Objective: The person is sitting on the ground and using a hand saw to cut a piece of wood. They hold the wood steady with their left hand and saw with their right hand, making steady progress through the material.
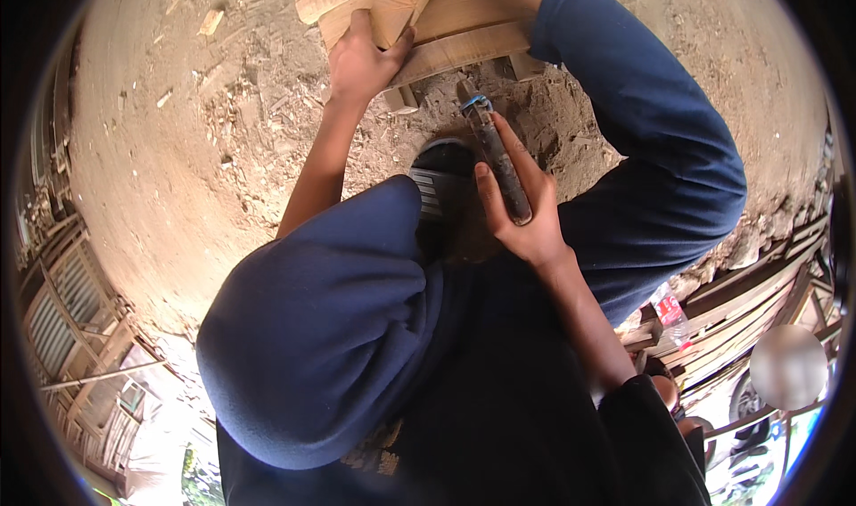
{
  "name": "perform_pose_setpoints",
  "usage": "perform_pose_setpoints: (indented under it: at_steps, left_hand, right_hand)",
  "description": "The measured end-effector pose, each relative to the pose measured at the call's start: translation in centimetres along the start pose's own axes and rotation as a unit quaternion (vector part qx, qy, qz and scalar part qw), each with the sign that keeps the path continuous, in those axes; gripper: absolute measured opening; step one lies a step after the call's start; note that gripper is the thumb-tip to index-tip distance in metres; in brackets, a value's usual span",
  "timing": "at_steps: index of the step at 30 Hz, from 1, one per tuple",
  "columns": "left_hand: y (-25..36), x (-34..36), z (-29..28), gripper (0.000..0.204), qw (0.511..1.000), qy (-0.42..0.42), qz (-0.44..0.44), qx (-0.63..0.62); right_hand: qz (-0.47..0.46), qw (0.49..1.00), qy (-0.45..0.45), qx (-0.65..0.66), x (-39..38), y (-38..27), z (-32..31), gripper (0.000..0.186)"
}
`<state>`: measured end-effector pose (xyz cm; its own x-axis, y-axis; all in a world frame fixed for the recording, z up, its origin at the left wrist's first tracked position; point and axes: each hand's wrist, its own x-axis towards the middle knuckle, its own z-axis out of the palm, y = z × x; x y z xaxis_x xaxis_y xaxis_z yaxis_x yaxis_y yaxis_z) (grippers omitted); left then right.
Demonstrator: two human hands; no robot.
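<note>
At the top, my left hand (358, 65) grips the near left edge of a pale wooden piece (473, 47), with a finger and the thumb showing and the other fingers hidden. A smaller angled wood block (379, 11) lies on that piece, touching my fingers. Closer to my body, my right hand (530, 194) is closed round the dark, worn handle of a chisel-like tool (499, 154). A blue band (477, 103) circles the handle's far end, and its short tip points toward the wood's near edge, apart from it.
My bent legs in blue trousers (660, 140) flank the work. A dark striped sandal (437, 181) is between them. Wood chips litter the dirt floor (214, 131). Stacked planks (749, 292), a plastic bottle (670, 314) and a blurred person (789, 368) are at right.
</note>
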<state>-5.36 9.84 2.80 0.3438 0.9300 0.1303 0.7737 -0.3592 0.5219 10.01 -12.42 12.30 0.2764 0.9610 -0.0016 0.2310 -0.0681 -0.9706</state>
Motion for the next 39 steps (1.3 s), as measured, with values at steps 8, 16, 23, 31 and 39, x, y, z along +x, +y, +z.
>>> perform_pose_setpoints:
  at_steps: [8,16,23,31,39]
  left_hand:
    - [-0.9,0.4,0.1,0.063,0.999,-0.03,-0.023,-0.018]
    - [-0.5,0.3,-0.2,0.064,0.998,-0.024,-0.028,-0.045]
    - [-0.7,0.4,0.2,0.067,1.0,-0.013,-0.025,-0.013]
    - [-1.1,0.4,-0.3,0.07,0.999,-0.011,-0.021,-0.029]
    - [-0.8,0.2,-0.3,0.068,0.999,-0.025,-0.037,-0.017]
  right_hand:
    - [0.066,0.997,-0.004,0.041,3.8,0.1,1.7,0.051]
    - [0.07,0.997,-0.014,0.035,3.9,-1.2,2.3,0.052]
    - [0.008,1.0,0.006,-0.018,0.2,0.2,1.1,0.052]
    - [0.065,0.998,-0.011,-0.004,0.1,-1.8,1.4,0.054]
    - [0.073,0.997,-0.011,0.017,-0.6,-0.7,0.9,0.052]
